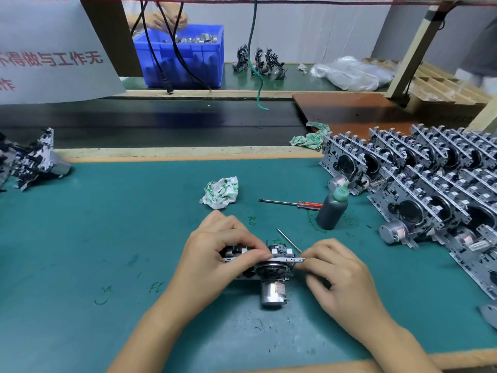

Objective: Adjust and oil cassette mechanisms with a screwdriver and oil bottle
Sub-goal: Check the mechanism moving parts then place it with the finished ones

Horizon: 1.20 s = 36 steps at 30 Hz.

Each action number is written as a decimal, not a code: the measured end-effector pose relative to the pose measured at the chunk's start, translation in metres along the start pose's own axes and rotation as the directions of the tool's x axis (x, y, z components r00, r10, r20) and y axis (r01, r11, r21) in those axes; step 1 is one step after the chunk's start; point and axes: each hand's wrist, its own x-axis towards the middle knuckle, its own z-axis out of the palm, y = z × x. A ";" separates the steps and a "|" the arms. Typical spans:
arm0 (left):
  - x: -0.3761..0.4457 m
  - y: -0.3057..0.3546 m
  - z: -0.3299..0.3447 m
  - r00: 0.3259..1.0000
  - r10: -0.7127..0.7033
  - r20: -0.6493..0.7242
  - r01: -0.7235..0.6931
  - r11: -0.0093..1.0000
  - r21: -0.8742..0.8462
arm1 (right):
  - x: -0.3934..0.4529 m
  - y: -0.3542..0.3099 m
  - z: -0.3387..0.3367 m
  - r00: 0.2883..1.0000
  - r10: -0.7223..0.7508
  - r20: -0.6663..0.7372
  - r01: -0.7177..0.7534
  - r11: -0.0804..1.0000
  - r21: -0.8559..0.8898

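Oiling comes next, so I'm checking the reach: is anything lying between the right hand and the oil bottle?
Nothing visible does. Bare green mat lies between the right hand and the oil bottle. The red-handled screwdriver lies left of the bottle, outside that path.

I see both forearms come in from the lower edge and point toward each other in the middle. My left hand [215, 254] is palm down, the fingers curled, and the thumb and first finger pinch together at the right side of the hand. My right hand [338, 275] is also palm down and turned a little inward, its fingers bent and closed round a thin tool, whose tip comes out above the knuckles. The two hands are near but apart.
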 end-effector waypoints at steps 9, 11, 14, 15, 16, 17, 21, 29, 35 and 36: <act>0.000 0.001 -0.006 0.999 0.018 0.038 -0.020 0.998 0.054 | 0.029 -0.027 -0.018 0.979 0.077 0.190 -0.149 0.906 0.395; 0.001 0.000 -0.012 0.998 0.037 0.047 -0.040 0.996 0.077 | 0.038 -0.029 -0.019 0.978 -0.009 0.207 -0.049 0.961 0.274; 0.003 0.000 -0.015 0.996 0.070 0.063 -0.076 0.992 0.100 | 0.045 -0.025 -0.024 0.984 -0.005 0.180 -0.033 0.978 0.205; 0.003 0.000 -0.014 0.996 0.070 0.060 -0.075 0.993 0.093 | 0.045 -0.023 -0.025 0.982 0.019 0.190 -0.059 0.977 0.207; 0.003 0.000 -0.013 0.997 0.064 0.053 -0.068 0.995 0.079 | 0.044 -0.022 -0.026 0.977 0.040 0.210 -0.085 0.974 0.209; 0.002 -0.001 -0.012 0.997 0.057 0.045 -0.059 0.996 0.063 | 0.043 -0.021 -0.024 0.971 0.057 0.231 -0.108 0.970 0.217; 0.001 -0.001 -0.010 0.998 0.054 0.025 -0.055 0.998 0.031 | 0.039 -0.022 -0.016 0.954 0.131 0.268 -0.213 0.930 0.301; 0.001 -0.001 -0.010 0.998 0.034 0.048 -0.034 0.999 -0.015 | 0.039 -0.021 -0.008 0.923 0.186 0.336 -0.331 0.828 0.452; 0.000 -0.001 -0.009 0.999 0.037 0.038 -0.035 0.999 -0.033 | 0.036 -0.022 -0.006 0.919 0.217 0.330 -0.374 0.744 0.553; 0.000 -0.001 -0.008 0.999 0.038 0.035 -0.037 0.999 -0.035 | 0.036 -0.022 -0.005 0.912 0.225 0.343 -0.393 0.720 0.571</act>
